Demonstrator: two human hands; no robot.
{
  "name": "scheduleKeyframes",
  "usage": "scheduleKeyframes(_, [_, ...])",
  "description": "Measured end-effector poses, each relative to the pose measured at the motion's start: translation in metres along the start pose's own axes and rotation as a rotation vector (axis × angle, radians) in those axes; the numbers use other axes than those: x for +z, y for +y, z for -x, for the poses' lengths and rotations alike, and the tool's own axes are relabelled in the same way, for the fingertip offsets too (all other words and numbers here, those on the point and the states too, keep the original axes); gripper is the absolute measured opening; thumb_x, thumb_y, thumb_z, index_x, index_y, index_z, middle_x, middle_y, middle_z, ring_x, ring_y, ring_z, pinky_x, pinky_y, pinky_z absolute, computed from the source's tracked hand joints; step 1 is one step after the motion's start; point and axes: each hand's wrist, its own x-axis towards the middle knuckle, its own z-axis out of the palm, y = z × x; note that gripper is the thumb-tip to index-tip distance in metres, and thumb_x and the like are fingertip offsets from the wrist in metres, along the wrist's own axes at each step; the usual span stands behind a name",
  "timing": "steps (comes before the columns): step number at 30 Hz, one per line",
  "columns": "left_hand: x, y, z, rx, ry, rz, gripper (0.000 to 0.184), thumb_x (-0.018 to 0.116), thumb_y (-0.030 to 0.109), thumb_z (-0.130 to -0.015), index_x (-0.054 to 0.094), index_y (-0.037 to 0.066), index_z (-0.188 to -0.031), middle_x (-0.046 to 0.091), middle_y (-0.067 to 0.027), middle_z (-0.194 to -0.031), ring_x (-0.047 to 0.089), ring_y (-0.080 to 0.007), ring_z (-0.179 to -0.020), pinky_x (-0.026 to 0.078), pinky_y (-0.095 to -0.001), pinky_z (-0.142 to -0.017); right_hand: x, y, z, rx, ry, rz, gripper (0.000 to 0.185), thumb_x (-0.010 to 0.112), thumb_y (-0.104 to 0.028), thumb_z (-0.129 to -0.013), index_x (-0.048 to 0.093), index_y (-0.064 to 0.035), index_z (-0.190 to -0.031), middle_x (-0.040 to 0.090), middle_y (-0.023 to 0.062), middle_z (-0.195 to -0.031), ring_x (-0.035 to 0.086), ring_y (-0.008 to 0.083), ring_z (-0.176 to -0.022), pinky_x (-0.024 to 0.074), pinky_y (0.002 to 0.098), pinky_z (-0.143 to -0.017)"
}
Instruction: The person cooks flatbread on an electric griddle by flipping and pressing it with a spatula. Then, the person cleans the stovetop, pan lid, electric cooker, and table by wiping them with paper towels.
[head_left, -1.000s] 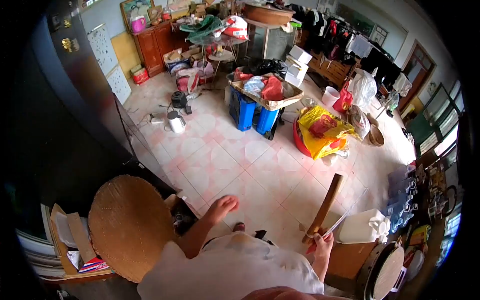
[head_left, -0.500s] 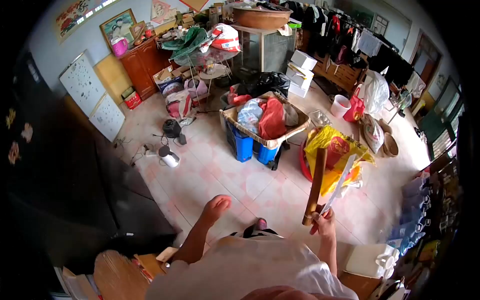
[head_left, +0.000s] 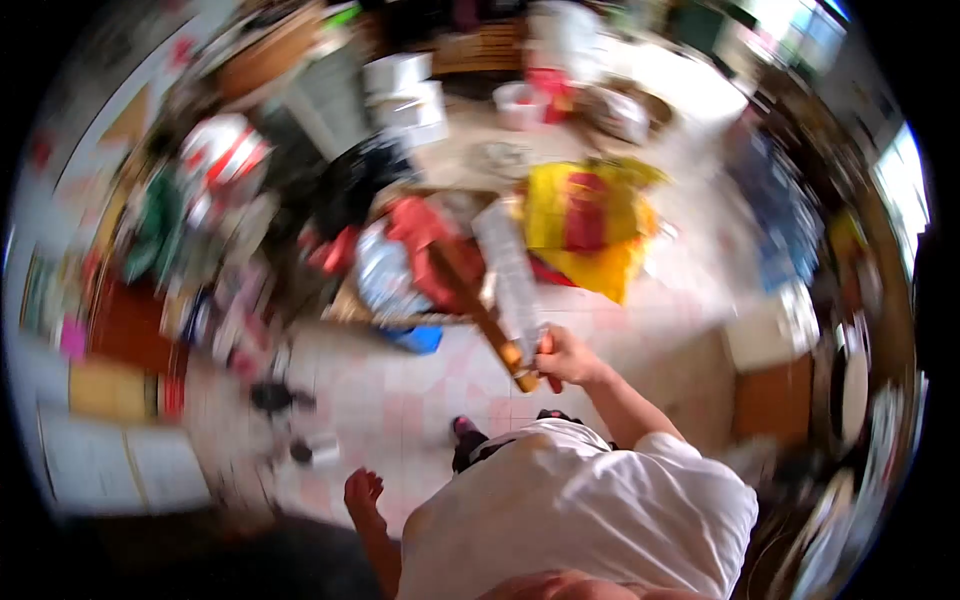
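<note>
My right hand (head_left: 568, 357) grips a long, pale, flat-bladed tool (head_left: 510, 275) by its orange-red handle. A brown wooden stick (head_left: 480, 315), with a lighter yellowish lower end, is held alongside it; both point away from me. Blur hides the blade's edge, so its exact kind is unclear. Down at my left side hangs my left hand (head_left: 364, 490), its fingers loosely curled and slightly apart, holding nothing. Beyond the stick stands an open-topped container holding a red cloth or bag (head_left: 425, 250) and a pale plastic bag (head_left: 385, 270).
A yellow bag (head_left: 585, 215) sits on the tiled floor (head_left: 390, 380) ahead. White boxes (head_left: 405, 95) stand farther back. On my right are a white plastic jug (head_left: 765, 330) and blue bottles (head_left: 785, 230). A small appliance (head_left: 318, 450) lies on the floor to my left.
My view has swung to the right and blurred. The right hand has brought the blade and stick in front of my body, tilting them leftward. My left hand has dropped lower at my side.
</note>
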Motion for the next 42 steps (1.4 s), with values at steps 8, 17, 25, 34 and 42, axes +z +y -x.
scheduleKeyframes(8, [0.087,0.077,-0.165,0.068,-0.476,-0.330,0.025,0.050,0.028,-0.086,0.052,0.009,-0.101,0.056,-0.0031,-0.086,0.054,-0.0140,-0.076,0.043,-0.0273,-0.070,-0.003,0.008,0.069,-0.121,0.442,-0.182,0.023,0.062,-0.007,-0.068,0.046,-0.0043,-0.084,0.047,0.0006,-0.059,0.042,0.0078,-0.037,0.0335,0.0222,-0.029])
scheduleKeyframes(17, [0.328,0.025,-0.103,-0.087,-1.166,-0.509,0.021,0.045,0.022,-0.089,0.049,0.008,-0.104,0.056,-0.0030,-0.086,0.054,-0.0133,-0.072,0.045,-0.0257,-0.066,-0.050,0.096,0.223,-0.169,1.126,-0.302,0.027,0.070,-0.018,-0.066,0.052,-0.0067,-0.083,0.054,0.0019,-0.068,0.048,0.0102,-0.057,0.0403,0.0247,-0.047])
scheduleKeyframes(25, [0.464,-0.027,0.021,-0.097,-1.559,-0.673,0.016,0.047,0.016,-0.088,0.051,0.007,-0.101,0.058,-0.0028,-0.083,0.057,-0.0122,-0.070,0.047,-0.0241,-0.064,-0.060,0.146,0.329,-0.265,1.416,-0.527,0.021,0.063,-0.010,-0.072,0.048,-0.0046,-0.086,0.051,0.0018,-0.059,0.039,0.0085,-0.030,0.0292,0.0236,-0.025])
scheduleKeyframes(34, [0.538,-0.059,0.055,-0.185,-1.672,-0.914,0.015,0.046,0.015,-0.087,0.051,0.006,-0.098,0.058,-0.0044,-0.082,0.057,-0.0144,-0.069,0.047,-0.0258,-0.062,-0.048,0.182,0.359,-0.088,1.812,-0.629,0.015,0.059,-0.002,-0.072,0.049,-0.0055,-0.083,0.049,0.0011,-0.058,0.046,0.0075,-0.045,0.0390,0.0226,-0.039])
scheduleKeyframes(42, [0.655,-0.124,0.222,-0.021,-2.100,-0.995,0.017,0.047,0.015,-0.086,0.054,0.004,-0.098,0.058,-0.0053,-0.083,0.056,-0.0126,-0.073,0.046,-0.0244,-0.067,-0.039,0.202,0.414,-0.072,2.176,-0.800,0.025,0.063,0.000,-0.069,0.055,0.0014,-0.092,0.051,0.0006,-0.060,0.049,0.0096,-0.051,0.0432,0.0231,-0.050])
